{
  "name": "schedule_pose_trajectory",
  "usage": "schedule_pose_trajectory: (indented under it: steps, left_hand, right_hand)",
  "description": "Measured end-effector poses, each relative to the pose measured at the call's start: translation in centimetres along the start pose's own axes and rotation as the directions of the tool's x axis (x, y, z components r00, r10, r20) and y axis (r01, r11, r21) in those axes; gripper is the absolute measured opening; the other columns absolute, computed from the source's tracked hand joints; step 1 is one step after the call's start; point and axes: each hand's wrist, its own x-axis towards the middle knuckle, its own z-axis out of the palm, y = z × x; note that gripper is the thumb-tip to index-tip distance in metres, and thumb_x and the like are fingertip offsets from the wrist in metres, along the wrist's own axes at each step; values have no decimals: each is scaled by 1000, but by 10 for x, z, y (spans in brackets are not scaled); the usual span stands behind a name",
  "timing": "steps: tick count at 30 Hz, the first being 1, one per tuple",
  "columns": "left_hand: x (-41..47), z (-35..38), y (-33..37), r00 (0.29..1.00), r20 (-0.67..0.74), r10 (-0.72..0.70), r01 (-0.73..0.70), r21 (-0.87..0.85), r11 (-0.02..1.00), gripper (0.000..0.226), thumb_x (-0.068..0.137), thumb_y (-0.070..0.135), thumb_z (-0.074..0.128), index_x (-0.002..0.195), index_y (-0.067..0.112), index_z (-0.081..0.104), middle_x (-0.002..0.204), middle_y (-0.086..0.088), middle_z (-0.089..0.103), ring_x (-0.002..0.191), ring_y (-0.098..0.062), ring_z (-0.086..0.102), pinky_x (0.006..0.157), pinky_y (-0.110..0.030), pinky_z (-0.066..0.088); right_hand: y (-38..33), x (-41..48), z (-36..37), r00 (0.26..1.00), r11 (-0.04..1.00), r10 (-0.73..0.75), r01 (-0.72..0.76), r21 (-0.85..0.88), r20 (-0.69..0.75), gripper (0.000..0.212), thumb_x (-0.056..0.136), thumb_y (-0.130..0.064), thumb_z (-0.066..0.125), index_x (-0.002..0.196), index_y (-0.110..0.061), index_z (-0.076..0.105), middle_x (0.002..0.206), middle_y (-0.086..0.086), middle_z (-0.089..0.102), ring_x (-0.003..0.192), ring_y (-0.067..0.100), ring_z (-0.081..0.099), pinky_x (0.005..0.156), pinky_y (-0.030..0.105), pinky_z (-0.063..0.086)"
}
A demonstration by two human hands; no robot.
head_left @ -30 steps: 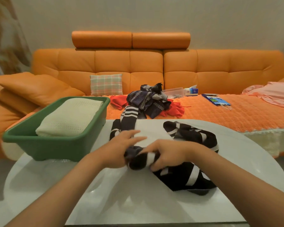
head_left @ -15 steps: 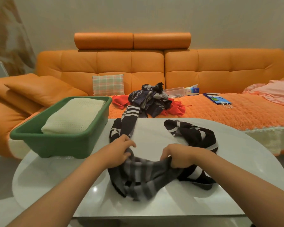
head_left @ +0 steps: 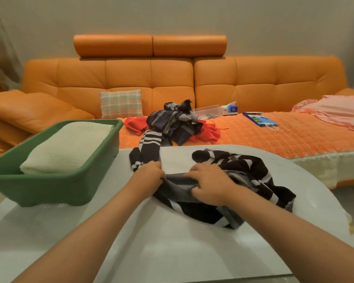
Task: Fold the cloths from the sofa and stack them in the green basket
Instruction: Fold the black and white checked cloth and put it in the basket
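Though still in left hand (head_left: 149, 175) and right hand (head_left: 211, 185), striped cloth (head_left: 197, 211) lower

Striped cloth (head_left: 243, 180), black, white and grey: bunched on the white table (head_left: 172, 252), near fold gripped by left hand (head_left: 149, 176) and right hand (head_left: 211, 186). Its far end seems to reach the dark patterned pile (head_left: 172, 121) on the sofa (head_left: 253, 82) seat, which lies crumpled over a red cloth (head_left: 208, 131). Green basket (head_left: 49, 190), table's left: one folded cream cloth (head_left: 67, 148) inside.
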Motion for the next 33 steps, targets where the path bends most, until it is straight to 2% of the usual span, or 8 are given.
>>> schedule_pose_trajectory:
  steps: [3, 9, 16, 20, 22, 26, 29, 33]
  left_hand:
    - [-1, -5, 4, 953, -299, 54, -122, -216, 969, 9, 94, 11, 51, 90, 10, 58, 93, -3, 55, 87, -18, 50, 86, -33, 43]
    - [-17, -45, -7, 944, -307, 119, -183, -190, 965, 19, 97, 39, 54, 90, 21, 52, 81, 5, 56, 75, -17, 52, 66, -31, 43]
    - [-53, -73, -4, 981, 191, 28, -23, -27, 999, 42, 85, 70, 55, 83, 29, 61, 76, 10, 59, 72, -11, 56, 60, -27, 43]
    - [-79, -63, -5, 728, 680, -84, 435, -364, 824, 61, 89, 74, 40, 103, 25, 73, 88, 1, 70, 74, -17, 69, 66, -33, 59]
    - [-76, -49, -12, 868, 489, -89, 326, -424, 845, 43, 94, 60, 49, 98, 24, 74, 87, 4, 70, 80, -16, 70, 68, -29, 56]
    - [-49, -21, -17, 996, -16, -83, 81, -66, 994, 25, 96, 39, 55, 115, 37, 71, 133, 5, 51, 126, -20, 44, 100, -41, 43]
    - [-34, -10, -14, 961, 162, -222, 215, 64, 975, 40, 96, 45, 52, 136, 41, 56, 159, -4, 25, 141, -30, 29, 108, -47, 37]
    - [-20, -2, -29, 940, 231, -249, 278, -99, 955, 49, 89, 7, 51, 126, 35, 66, 132, -4, 60, 115, -28, 58, 96, -40, 51]
  right_hand:
    - [-25, 3, 8, 995, 956, -5, -25, 293, 101, 46, 80, -44, 68, 122, -33, 53, 107, -5, 61, 95, 19, 57, 82, 37, 49]
    - [6, 9, -15, 998, 994, 51, -49, 97, -22, 32, 80, 0, 56, 102, -23, 59, 100, -2, 57, 94, 24, 57, 78, 45, 51]
    - [-6, 1, -20, 933, 989, -40, -13, 145, 357, 30, 78, -4, 62, 95, -30, 64, 94, -1, 67, 88, 24, 63, 78, 41, 56]
    - [-18, -5, -22, 786, 821, -182, -209, 531, 591, 27, 89, -48, 66, 104, -28, 77, 100, -3, 74, 81, 16, 60, 73, 32, 51]
    - [-24, 1, -16, 915, 740, -94, -199, 642, 392, 37, 96, -53, 53, 105, -27, 78, 104, -8, 73, 88, 10, 62, 81, 27, 49]
    - [-31, 22, 20, 996, 951, -31, 2, 310, 87, 37, 96, -39, 57, 133, -41, 60, 143, 2, 51, 134, 22, 45, 113, 41, 35]
    - [-29, 27, 42, 942, 981, -66, 1, 196, 329, 53, 100, -48, 46, 151, -49, 29, 166, 0, 14, 152, 23, 13, 123, 51, 13]
    - [-7, 28, 45, 929, 996, 18, -47, 69, 369, 58, 102, -57, 29, 156, -45, 13, 167, -5, 0, 154, 21, 3, 123, 51, 7]
